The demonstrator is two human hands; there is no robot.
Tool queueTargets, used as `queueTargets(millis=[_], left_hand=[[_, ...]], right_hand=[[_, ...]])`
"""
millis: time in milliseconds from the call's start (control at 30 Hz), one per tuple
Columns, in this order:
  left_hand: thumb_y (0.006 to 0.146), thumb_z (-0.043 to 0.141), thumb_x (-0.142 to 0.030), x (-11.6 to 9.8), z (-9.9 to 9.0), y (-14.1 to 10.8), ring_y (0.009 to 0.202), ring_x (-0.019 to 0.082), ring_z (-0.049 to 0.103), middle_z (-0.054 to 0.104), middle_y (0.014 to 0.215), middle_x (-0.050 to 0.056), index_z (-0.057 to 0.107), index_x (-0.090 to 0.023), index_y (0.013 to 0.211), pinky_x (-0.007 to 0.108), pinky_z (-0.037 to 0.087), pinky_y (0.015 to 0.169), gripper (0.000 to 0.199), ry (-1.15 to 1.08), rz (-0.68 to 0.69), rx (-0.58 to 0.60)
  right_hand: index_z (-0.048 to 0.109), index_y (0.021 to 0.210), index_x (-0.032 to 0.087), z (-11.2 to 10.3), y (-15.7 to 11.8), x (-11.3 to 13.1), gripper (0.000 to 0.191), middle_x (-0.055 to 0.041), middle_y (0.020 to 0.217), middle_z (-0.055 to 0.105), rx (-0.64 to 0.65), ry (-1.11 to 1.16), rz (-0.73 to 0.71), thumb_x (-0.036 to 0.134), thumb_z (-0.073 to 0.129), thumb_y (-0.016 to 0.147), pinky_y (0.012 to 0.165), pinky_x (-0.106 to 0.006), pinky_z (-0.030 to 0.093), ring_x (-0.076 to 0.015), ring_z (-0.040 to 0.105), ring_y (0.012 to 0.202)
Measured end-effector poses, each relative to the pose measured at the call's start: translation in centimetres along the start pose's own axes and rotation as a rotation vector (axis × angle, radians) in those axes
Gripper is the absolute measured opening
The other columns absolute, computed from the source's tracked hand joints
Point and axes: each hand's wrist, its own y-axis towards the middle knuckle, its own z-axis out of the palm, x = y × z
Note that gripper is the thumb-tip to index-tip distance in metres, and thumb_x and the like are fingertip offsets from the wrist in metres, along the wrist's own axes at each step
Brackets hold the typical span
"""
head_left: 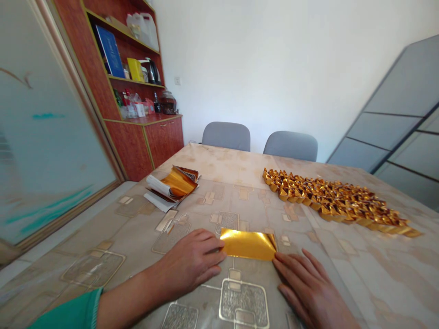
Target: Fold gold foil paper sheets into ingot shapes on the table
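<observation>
Two bare hands are at work low in the frame, and between them, just below centre, lies one shiny gold strip [248,244], stretched crosswise on the table [219,160]. The left hand [197,258] comes in from the lower left out of a green sleeve [68,310], fingers close together, tips right at the strip's left end; whether they pinch it or only press it, I cannot tell. Over at the lower right, the right hand [310,283] is fairly wide, fingers loosely spread, fingertips touching the strip's lower right corner. Look at the strip's right end: a darker crease slants down from the upper corner!

Left of centre sits a loose pile of gold and white sheets [181,183], curling up on itself, well apart from the hands. And across to the right, a whole crowd of folded gold pieces [329,198], packed in slanting rows. Two grey chairs [226,135] stand beyond the table's far edge, and at upper left a red-brown cabinet [133,146] carries bottles, a kettle and a blue folder on its shelves.
</observation>
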Motion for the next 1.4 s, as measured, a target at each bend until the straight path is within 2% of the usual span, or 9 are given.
queueTargets(millis=[233,367,500,667,867,967,1100,1167,1400], left_hand=[[0.100,0.042,-0.023,1.0,-0.6,0.1,0.093,0.017,0.062,0.071,0.098,0.004,0.069,-0.021,0.103,0.032,0.049,0.087,0.026,-0.093,0.063,-0.016],[0.098,0.047,-0.027,1.0,-0.5,1.0,0.085,0.018,0.061,0.069,0.088,0.004,0.067,-0.019,0.092,0.033,0.049,0.081,0.022,-0.063,0.008,0.029],[0.096,0.050,-0.024,0.6,-0.1,2.2,0.080,0.018,0.060,0.065,0.084,0.003,0.065,-0.019,0.089,0.032,0.048,0.077,0.018,0.034,0.003,0.054],[0.095,0.049,-0.020,0.5,0.7,2.4,0.072,0.017,0.058,0.063,0.079,0.003,0.060,-0.018,0.077,0.030,0.045,0.067,0.021,0.141,-0.006,0.035],[0.091,0.047,-0.015,0.2,0.8,2.4,0.066,0.016,0.056,0.062,0.074,0.001,0.058,-0.018,0.078,0.028,0.043,0.062,0.018,0.109,-0.110,-0.005],[0.089,0.054,-0.023,0.1,0.2,2.4,0.073,0.017,0.057,0.064,0.081,0.002,0.059,-0.018,0.088,0.028,0.044,0.066,0.007,-0.019,-0.186,-0.026],[0.083,0.068,-0.029,0.2,-0.2,2.3,0.092,0.022,0.056,0.065,0.097,0.004,0.061,-0.018,0.094,0.033,0.045,0.080,0.017,-0.134,-0.173,-0.005],[0.086,0.064,-0.020,0.4,-0.1,2.1,0.092,0.020,0.055,0.063,0.096,0.003,0.062,-0.018,0.087,0.033,0.044,0.082,0.003,-0.156,-0.200,-0.006],[0.085,0.067,-0.018,0.6,0.2,1.8,0.094,0.019,0.054,0.061,0.096,0.003,0.066,-0.018,0.080,0.031,0.043,0.083,0.006,-0.291,-0.298,-0.025]], right_hand=[[0.066,0.097,0.021,-1.0,1.2,0.0,0.025,-0.0038,0.094,0.074,-0.018,0.113,0.055,0.017,0.041,0.099,0.096,-0.047,0.043,-0.0210,0.068,0.086],[0.060,0.075,0.022,-0.8,3.5,0.6,0.023,-0.0028,0.072,0.063,0.018,0.110,0.172,0.025,0.051,0.096,0.073,-0.043,0.049,-0.0236,0.060,0.072],[0.062,0.087,0.021,-0.2,7.1,2.7,0.003,-0.0051,0.089,0.065,0.032,0.264,0.199,0.023,0.061,0.089,0.069,-0.034,0.049,-0.0224,0.060,0.082],[0.062,0.087,0.020,1.1,10.1,5.0,0.010,-0.0042,0.089,0.065,0.144,0.293,0.219,0.024,0.069,0.082,0.072,-0.035,0.049,-0.0234,0.060,0.084],[0.062,0.084,0.020,2.1,9.8,5.1,0.005,-0.0051,0.085,0.066,0.124,0.204,0.191,0.018,0.065,0.086,0.070,-0.033,0.046,-0.0233,0.059,0.081],[0.062,0.081,0.020,2.3,9.5,5.0,0.011,-0.0045,0.080,0.065,0.085,0.204,0.196,0.012,0.059,0.089,0.067,-0.031,0.043,-0.0216,0.059,0.077],[0.060,0.080,0.019,2.0,9.1,4.8,0.017,-0.0038,0.081,0.063,0.018,0.377,0.233,0.009,0.052,0.091,0.066,-0.029,0.042,-0.0197,0.058,0.077],[0.058,0.079,0.020,1.6,8.7,4.7,0.017,-0.0031,0.081,0.062,0.012,0.483,0.259,0.008,0.051,0.090,0.066,-0.028,0.041,-0.0185,0.057,0.076],[0.055,0.072,0.020,1.1,8.5,4.2,0.017,-0.0028,0.080,0.061,0.090,0.600,0.305,0.017,0.057,0.089,0.069,-0.030,0.039,-0.0197,0.055,0.078]])
